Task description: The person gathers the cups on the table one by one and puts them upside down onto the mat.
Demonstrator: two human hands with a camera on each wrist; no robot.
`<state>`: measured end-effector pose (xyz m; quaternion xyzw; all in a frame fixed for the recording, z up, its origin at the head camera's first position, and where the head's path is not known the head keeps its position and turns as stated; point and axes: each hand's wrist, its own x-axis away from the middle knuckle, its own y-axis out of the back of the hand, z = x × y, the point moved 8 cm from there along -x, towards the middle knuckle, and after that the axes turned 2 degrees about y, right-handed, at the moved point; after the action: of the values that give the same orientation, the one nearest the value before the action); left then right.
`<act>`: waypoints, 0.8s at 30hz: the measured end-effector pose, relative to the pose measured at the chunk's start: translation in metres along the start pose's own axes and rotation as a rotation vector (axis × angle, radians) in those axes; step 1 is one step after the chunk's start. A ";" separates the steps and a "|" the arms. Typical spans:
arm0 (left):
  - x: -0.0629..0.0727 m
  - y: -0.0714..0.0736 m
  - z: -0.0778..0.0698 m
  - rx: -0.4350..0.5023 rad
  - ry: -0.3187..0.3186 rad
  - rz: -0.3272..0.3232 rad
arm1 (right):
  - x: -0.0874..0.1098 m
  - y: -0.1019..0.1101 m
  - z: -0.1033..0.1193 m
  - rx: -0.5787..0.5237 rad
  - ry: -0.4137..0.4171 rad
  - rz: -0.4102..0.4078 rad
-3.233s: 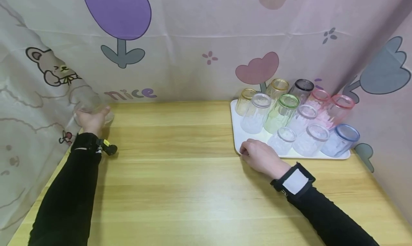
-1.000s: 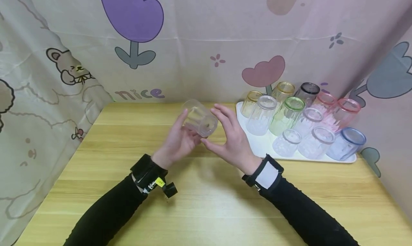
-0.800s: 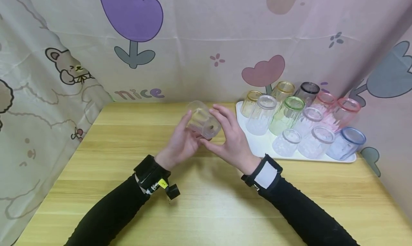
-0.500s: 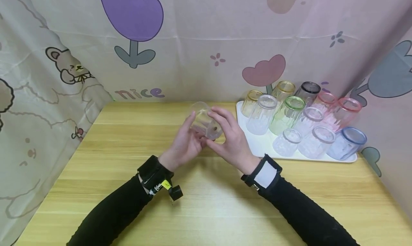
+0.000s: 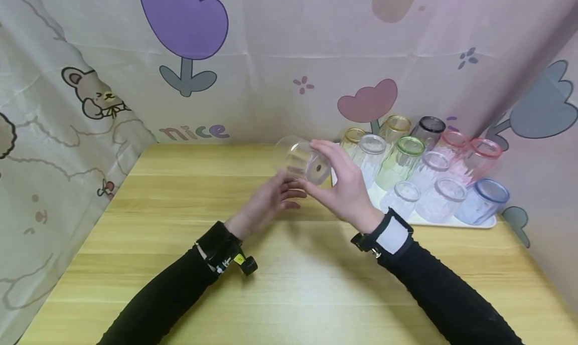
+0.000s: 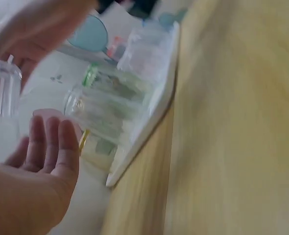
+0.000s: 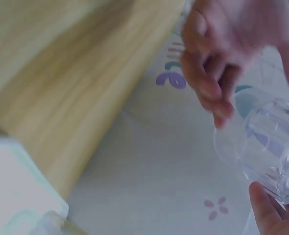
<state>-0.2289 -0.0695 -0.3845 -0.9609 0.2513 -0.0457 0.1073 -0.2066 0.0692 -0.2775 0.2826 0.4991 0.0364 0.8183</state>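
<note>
A clear, empty drinking glass (image 5: 298,157) is held above the table, tilted on its side with its mouth to the left and its base to the right. My right hand (image 5: 347,192) grips it near the base, fingers on top and thumb below. My left hand (image 5: 266,202) is just below and left of the glass, fingers loosely extended and holding nothing. In the left wrist view a gap shows between the left fingers (image 6: 51,147) and the glass (image 6: 5,93). A small dark spot marks the glass's base.
At the right, a white tray (image 5: 377,197) bears several upturned glasses, among them a green one (image 5: 402,162), a blue one (image 5: 483,202), a black-rimmed one (image 5: 429,129) and pink ones. A patterned curtain (image 5: 271,99) hangs behind the wooden table (image 5: 289,275).
The left hand brought the glass from the far left to the middle, where the right hand joined it. The left fingers have since let go, and the glass has shifted slightly right.
</note>
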 end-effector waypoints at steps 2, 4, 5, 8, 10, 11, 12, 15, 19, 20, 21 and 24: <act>-0.003 0.000 0.002 -0.151 -0.019 -0.002 | -0.004 0.009 -0.004 0.022 -0.012 0.001; -0.007 -0.001 0.002 -0.333 -0.048 -0.010 | -0.009 0.018 -0.009 0.045 -0.037 0.004; -0.009 -0.003 0.002 -0.434 -0.071 -0.013 | -0.011 0.023 -0.012 0.058 -0.052 0.011; -0.016 -0.015 -0.001 -0.787 -0.163 0.007 | -0.018 0.034 -0.022 0.090 -0.110 0.053; -0.019 -0.027 -0.002 -1.009 -0.245 0.035 | -0.021 0.039 -0.030 0.109 -0.168 0.107; -0.021 -0.034 -0.002 -1.112 -0.284 0.050 | -0.022 0.041 -0.034 0.118 -0.205 0.138; -0.023 -0.041 -0.002 -1.211 -0.328 0.068 | -0.023 0.043 -0.039 0.133 -0.243 0.172; -0.028 -0.062 0.001 -1.417 -0.437 0.122 | -0.022 0.049 -0.051 0.181 -0.370 0.280; -0.034 -0.084 0.007 -1.537 -0.500 0.181 | -0.015 0.057 -0.063 0.250 -0.472 0.419; -0.035 -0.088 0.009 -1.553 -0.499 0.192 | -0.012 0.059 -0.066 0.260 -0.488 0.450; -0.036 -0.092 0.010 -1.563 -0.494 0.202 | -0.010 0.060 -0.068 0.270 -0.497 0.479; -0.040 -0.098 0.016 -1.599 -0.466 0.229 | -0.001 0.061 -0.073 0.286 -0.507 0.556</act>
<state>-0.2153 0.0366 -0.3786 -0.7008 0.2753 0.3569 -0.5530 -0.2541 0.1513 -0.2711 0.5179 0.1857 0.1158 0.8270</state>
